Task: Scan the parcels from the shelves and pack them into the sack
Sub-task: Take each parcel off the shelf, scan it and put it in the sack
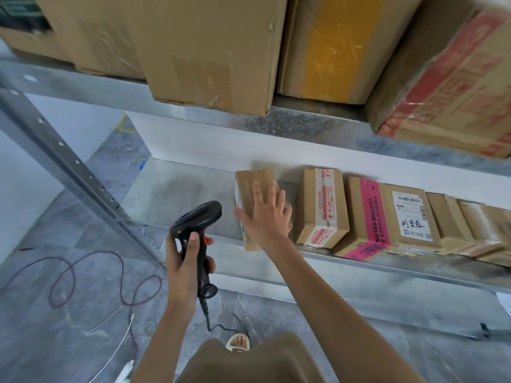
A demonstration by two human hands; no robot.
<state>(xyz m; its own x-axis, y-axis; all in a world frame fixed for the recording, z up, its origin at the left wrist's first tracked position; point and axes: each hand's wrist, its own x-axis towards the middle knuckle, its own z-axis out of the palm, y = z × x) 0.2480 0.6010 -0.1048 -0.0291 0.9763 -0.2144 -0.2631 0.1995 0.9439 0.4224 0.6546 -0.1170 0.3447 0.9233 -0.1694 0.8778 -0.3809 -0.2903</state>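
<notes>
Left hand [184, 261] grips black handheld barcode scanner [197, 226] by its handle, thumb up the back. Right hand [265, 214] lies flat, fingers spread, on small brown cardboard parcel [250, 194], leftmost in a row on lower grey metal shelf [359, 265], just beside red-taped brown box [322, 207].

On the lower shelf [359, 272] I read one clear legend: the pink tape [373, 217] running across the third parcel [387, 219] carries black capitals, "FRENCH PARIS" and "CUSTOM SALON". The same parcel bears a white shipping label [414, 215] with a barcode at its top, three handwritten characters in black marker below, and small print too fine to read. The second parcel [322, 208] carries red-printed tape [327, 205] with handling symbols and characters I cannot resolve. The large red-printed carton [453, 87] on the upper shelf is blurred; its lettering is illegible.
</notes>
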